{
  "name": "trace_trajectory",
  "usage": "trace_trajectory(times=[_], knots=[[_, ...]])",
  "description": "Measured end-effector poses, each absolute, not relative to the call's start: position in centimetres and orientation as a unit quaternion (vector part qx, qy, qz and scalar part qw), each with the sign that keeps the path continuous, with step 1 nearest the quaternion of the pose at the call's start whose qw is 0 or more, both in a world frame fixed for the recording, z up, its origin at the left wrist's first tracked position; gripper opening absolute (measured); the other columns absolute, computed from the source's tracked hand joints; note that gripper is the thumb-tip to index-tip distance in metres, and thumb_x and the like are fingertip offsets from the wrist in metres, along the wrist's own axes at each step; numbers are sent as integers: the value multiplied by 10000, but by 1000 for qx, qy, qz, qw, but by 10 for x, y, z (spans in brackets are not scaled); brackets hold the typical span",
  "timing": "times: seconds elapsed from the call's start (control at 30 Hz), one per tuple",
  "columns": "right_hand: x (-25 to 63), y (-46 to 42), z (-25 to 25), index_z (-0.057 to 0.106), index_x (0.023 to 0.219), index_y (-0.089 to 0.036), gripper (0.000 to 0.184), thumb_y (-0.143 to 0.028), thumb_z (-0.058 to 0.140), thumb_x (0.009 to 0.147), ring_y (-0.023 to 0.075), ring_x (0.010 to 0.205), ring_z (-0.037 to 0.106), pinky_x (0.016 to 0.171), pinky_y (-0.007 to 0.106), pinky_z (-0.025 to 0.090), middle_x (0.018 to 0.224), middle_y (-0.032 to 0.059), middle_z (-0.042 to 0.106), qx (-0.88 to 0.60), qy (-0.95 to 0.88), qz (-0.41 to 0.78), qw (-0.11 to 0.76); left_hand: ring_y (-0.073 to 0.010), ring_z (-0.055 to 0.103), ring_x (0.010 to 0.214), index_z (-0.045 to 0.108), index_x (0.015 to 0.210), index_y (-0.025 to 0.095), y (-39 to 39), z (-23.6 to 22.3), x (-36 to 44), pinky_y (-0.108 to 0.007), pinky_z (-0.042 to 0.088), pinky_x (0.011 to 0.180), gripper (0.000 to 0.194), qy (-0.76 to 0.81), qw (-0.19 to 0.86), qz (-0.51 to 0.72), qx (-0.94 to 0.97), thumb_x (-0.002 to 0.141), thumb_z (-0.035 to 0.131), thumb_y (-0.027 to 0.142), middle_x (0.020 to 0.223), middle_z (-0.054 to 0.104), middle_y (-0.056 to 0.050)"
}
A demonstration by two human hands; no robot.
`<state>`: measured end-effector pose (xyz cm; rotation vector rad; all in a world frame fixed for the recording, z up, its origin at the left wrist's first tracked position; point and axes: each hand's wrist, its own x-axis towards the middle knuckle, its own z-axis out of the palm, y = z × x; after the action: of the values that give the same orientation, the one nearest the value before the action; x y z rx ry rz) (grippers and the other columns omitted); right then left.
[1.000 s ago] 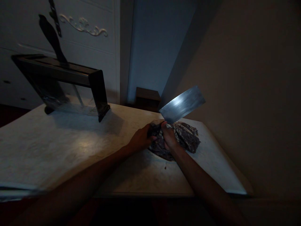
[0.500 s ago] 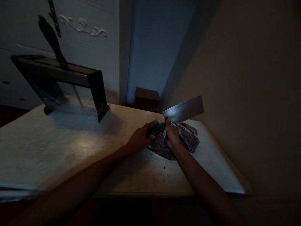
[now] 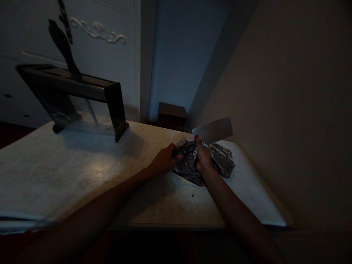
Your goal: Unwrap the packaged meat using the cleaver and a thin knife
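Observation:
A dark slab of meat [image 3: 217, 163] with pale fat streaks lies on the white cutting board [image 3: 247, 187] at the right. My left hand [image 3: 164, 161] is closed on the meat's left edge, pinching a dark fold. My right hand [image 3: 202, 158] grips the handle of a broad steel cleaver [image 3: 213, 131], whose blade sticks out to the right just above the meat, its edge close to the surface.
A black knife rack [image 3: 79, 93] with a dark-handled knife [image 3: 62, 44] stands at the back left of the pale countertop [image 3: 68, 168]. A small brown box [image 3: 172, 115] sits behind the counter. A bare wall rises at the right, a white cabinet door behind.
The cleaver blade has come down from a raised tilt to nearly level, just above the meat. My left hand kept its hold on the meat's left edge.

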<state>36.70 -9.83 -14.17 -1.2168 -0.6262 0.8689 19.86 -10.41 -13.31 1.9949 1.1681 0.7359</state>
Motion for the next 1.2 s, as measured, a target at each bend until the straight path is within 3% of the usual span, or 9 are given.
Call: trace_trajectory(times=[0.17,0.3,0.43,0.73,1.0,1.2], knots=[[367,-99,-135,713,846,-146,538,-632,769,622,200,928,709,817,287,565,896,59,763,-544,-261,364,709,-206,633,757,507,870,217,-101,-135,198,-299,462,655,166,454,356,311,756,796,580,348,779,646,-5],[373,-98,-133,708,849,-154,531,-645,745,652,191,927,710,799,276,575,882,52,761,-561,-240,353,710,-176,596,545,465,841,224,-99,-135,199,-278,444,522,147,449,453,324,699,833,549,345,577,572,45],[379,-95,-134,697,849,-158,501,-635,716,696,178,951,705,820,258,564,917,51,760,-571,-242,328,713,-185,643,550,449,850,210,-98,-133,199,-262,452,437,174,427,544,375,617,844,573,331,694,663,-11],[395,-87,-139,687,917,-151,535,-639,705,700,176,974,695,845,278,560,963,58,752,-559,-222,316,734,-194,727,755,499,858,147,-92,-127,198,-330,586,680,170,380,638,503,442,838,654,216,818,696,-54],[405,-85,-137,704,976,-159,557,-659,658,734,199,991,685,861,311,558,962,65,749,-555,-244,289,741,-163,719,725,480,849,151,-86,-121,191,-450,580,873,200,325,657,603,315,837,671,211,783,678,-23],[416,-80,-138,693,901,-143,549,-664,641,738,207,960,687,835,308,561,940,81,747,-586,-208,267,736,-165,715,685,443,842,175,-82,-119,188,-490,573,876,276,329,644,623,298,813,706,252,785,670,-12]])
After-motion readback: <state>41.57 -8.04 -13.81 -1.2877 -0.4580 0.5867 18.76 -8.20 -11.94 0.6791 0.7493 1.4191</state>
